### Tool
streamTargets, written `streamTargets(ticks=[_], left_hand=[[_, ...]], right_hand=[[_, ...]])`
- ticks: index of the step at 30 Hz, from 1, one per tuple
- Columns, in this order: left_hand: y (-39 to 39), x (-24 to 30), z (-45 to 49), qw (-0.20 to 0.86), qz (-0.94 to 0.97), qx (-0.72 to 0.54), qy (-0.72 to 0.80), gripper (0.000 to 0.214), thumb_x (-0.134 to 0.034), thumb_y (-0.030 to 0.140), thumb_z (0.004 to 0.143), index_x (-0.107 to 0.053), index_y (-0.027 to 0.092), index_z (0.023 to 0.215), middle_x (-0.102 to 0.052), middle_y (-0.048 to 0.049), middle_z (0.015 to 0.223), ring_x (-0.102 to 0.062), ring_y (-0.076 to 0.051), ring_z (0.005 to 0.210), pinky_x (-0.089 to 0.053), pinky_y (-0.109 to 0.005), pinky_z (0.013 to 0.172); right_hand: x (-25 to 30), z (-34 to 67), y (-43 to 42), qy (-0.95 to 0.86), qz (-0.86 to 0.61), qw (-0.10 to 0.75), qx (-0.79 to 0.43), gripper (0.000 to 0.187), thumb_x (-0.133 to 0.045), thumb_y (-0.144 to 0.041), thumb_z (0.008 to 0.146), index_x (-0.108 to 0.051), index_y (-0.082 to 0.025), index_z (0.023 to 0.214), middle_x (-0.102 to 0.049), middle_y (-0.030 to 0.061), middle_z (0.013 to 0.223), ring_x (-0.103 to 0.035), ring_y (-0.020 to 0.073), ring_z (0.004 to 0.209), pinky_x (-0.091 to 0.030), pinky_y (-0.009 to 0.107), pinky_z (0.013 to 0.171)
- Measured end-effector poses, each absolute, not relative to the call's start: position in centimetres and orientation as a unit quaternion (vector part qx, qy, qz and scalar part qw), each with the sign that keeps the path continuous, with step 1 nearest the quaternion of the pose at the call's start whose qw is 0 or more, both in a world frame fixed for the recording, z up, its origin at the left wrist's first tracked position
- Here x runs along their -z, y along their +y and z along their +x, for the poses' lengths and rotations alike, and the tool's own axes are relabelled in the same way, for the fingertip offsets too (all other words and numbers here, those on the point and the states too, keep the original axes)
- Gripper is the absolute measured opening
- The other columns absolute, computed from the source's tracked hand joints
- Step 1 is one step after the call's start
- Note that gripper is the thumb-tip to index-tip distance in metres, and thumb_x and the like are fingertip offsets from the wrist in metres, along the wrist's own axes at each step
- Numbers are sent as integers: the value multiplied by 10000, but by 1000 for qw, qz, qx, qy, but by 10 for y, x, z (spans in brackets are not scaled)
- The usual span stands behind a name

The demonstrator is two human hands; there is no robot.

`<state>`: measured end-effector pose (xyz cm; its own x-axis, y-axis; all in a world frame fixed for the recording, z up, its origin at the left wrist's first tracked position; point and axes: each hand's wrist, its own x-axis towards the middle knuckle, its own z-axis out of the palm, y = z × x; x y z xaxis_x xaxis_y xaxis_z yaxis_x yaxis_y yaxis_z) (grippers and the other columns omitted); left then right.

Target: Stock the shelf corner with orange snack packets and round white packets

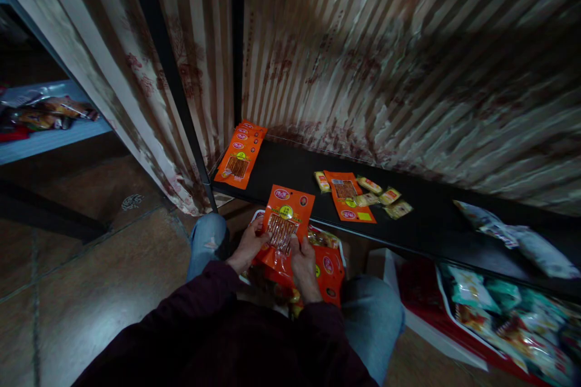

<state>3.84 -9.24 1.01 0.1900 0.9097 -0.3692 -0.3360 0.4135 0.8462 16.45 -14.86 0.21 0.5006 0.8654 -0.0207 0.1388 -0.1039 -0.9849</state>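
Head view: hands [250, 246] [305, 265] hold an orange packet [285, 214] before a curtained, perhaps metal shelf [290, 163].

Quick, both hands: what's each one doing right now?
Left hand: holding the orange packet by its left side.
Right hand: holding the same packet, lower right.

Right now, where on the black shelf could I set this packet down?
Black shelf shows bare between the orange stack and small yellow packets, and between those and the pale bags. Crowded: around the shelf's single orange packet.
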Motion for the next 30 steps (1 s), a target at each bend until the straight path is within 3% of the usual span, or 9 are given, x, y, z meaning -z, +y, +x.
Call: streamTargets(ticks=[5, 11, 16, 24, 30], left_hand=[[-82, -8, 34, 694, 313, -446, 470, 361, -797, 149, 564, -647, 187, 891, -642, -23, 817, -606, -189, 828, -448, -391, 910], [-71, -14, 28, 692, 325, -474, 436, 318, -775, 196, 595, -586, 210, 851, -652, -8, 848, -610, -157, 772, -490, -340, 819], [-60, -18, 26, 674, 358, -487, 425, 269, -714, 199, 644, -575, 215, 873, -654, -1, 847, -604, -141, 751, -488, -284, 753], [-34, -11, 14, 578, 443, -505, 463, 231, -603, 234, 735, -552, 197, 958, -639, 2, 829, -596, -147, 781, -475, -257, 746], [-6, 10, 8, 518, 469, -519, 493, 206, -501, 227, 786, -536, 195, 987, -616, 11, 829, -560, -112, 665, -472, -234, 657]], right_hand=[[-3, 166, -135, -357, -665, 547, -362, 444, -456, -552, 838, -656, -185, 987, -723, 84, 941, -653, 214, 794, -528, 346, 711], [1, 171, -116, -404, -684, 511, -329, 494, -476, -608, 807, -690, -192, 965, -734, 68, 850, -650, 233, 757, -516, 367, 709], [5, 169, -100, -412, -711, 489, -293, 500, -474, -618, 802, -694, -185, 920, -715, 59, 732, -622, 227, 655, -483, 348, 645], [-6, 149, -75, -426, -693, 490, -313, 505, -488, -608, 770, -652, -163, 944, -706, 79, 839, -613, 228, 769, -467, 339, 718], [-9, 136, -60, -407, -668, 508, -361, 410, -550, -516, 734, -625, -183, 961, -709, 59, 881, -627, 214, 769, -487, 330, 728]])
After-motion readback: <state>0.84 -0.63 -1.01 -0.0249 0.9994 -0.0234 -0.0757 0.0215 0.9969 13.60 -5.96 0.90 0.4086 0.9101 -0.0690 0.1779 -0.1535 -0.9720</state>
